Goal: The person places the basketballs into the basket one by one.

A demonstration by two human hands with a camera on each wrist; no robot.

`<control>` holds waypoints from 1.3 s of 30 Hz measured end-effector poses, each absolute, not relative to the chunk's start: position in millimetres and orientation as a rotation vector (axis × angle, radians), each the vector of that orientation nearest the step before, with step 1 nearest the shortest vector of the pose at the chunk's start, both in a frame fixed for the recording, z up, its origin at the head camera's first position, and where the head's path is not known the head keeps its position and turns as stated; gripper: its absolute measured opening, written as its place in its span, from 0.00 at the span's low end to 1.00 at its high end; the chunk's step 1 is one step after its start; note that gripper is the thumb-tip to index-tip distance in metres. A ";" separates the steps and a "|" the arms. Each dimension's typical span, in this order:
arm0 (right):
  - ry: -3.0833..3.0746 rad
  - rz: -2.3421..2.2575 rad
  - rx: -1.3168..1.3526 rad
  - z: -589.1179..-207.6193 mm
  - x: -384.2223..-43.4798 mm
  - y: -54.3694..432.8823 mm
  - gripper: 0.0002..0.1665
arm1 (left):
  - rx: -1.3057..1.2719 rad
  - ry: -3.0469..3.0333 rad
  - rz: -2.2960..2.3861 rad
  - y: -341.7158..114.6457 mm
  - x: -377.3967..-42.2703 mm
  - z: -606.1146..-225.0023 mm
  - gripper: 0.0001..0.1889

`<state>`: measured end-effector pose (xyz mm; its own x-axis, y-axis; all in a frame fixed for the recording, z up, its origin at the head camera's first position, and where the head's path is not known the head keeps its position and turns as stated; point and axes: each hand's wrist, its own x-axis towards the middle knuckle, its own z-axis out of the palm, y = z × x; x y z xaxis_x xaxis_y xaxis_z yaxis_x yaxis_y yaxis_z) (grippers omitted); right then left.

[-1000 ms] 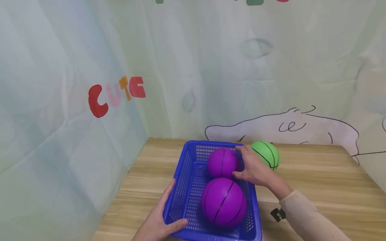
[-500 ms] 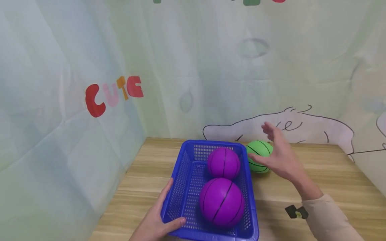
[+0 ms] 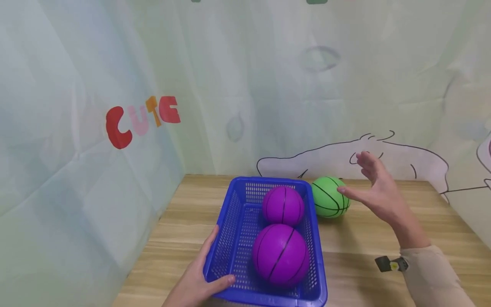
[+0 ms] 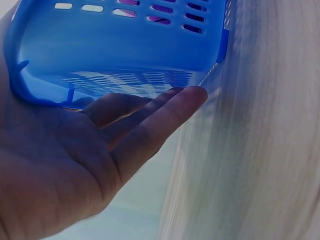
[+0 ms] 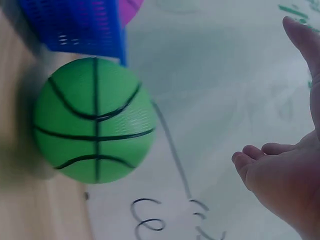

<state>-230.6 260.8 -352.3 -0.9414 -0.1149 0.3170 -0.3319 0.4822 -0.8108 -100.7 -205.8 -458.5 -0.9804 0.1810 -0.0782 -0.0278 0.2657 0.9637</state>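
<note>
Two purple balls with black seam lines lie in a blue perforated plastic basket (image 3: 242,247): a smaller ball (image 3: 284,207) at the back and a larger ball (image 3: 281,256) in front. My left hand (image 3: 193,275) holds the basket's near left corner, thumb over the rim and fingers along the outside; the left wrist view shows those fingers nearly straight against the basket wall (image 4: 115,50). A green ball (image 3: 327,198) rests on the table just right of the basket. Right of that ball, my right hand (image 3: 379,192) is raised, thumb and fingers spread, holding nothing.
The wood-grain table (image 3: 383,238) extends to the right of the basket. A printed cloth backdrop (image 3: 215,85) rises behind the table and along its left side. A small dark device (image 3: 391,264) is at the right sleeve's cuff.
My right hand has let go of the smaller purple ball inside the basket and moved right, past the green ball. The left hand has kept its hold on the basket.
</note>
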 end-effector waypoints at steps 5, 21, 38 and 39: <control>-2.619 1.470 0.281 -377.0 -246.6 267.2 0.74 | 0.142 2.403 1.762 -203.7 -101.8 -457.0 0.64; -2.807 1.403 0.186 -439.8 -287.4 263.4 0.74 | 0.153 2.363 1.792 -203.6 -101.2 -455.8 0.63; -2.725 1.494 0.175 -462.0 -289.0 259.4 0.73 | 0.123 2.334 1.808 -205.0 -100.4 -457.2 0.63; -2.723 1.505 0.178 -463.0 -288.0 259.2 0.73 | 0.121 2.328 1.810 -205.2 -99.9 -456.7 0.63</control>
<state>-288.0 259.2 -463.0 -0.9932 -0.0879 0.0770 -0.1120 0.5269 -0.8425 -99.9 -205.2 -456.7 -0.9786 0.1803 -0.0995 -0.0520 0.2511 0.9666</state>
